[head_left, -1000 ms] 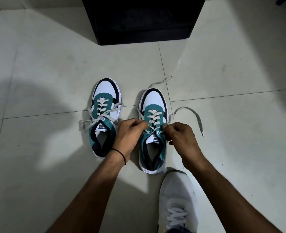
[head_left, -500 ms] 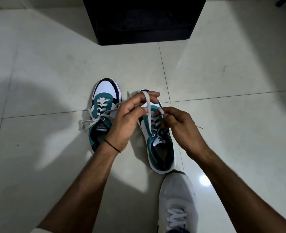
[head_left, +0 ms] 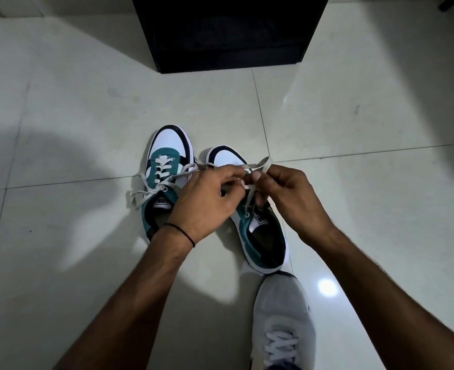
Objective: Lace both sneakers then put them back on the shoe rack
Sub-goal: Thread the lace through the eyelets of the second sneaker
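Where laced, the right sneaker (head_left: 247, 228) is teal.

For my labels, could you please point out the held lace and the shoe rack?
held lace (head_left: 262, 164): head view, on its raised loop.
shoe rack (head_left: 228, 36): head view, on its dark front.

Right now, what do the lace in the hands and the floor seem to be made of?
The lace looks like flat woven fabric, matte: it bends limply. The floor seems glazed tile, glossy: grout lines and a bright light reflection show.
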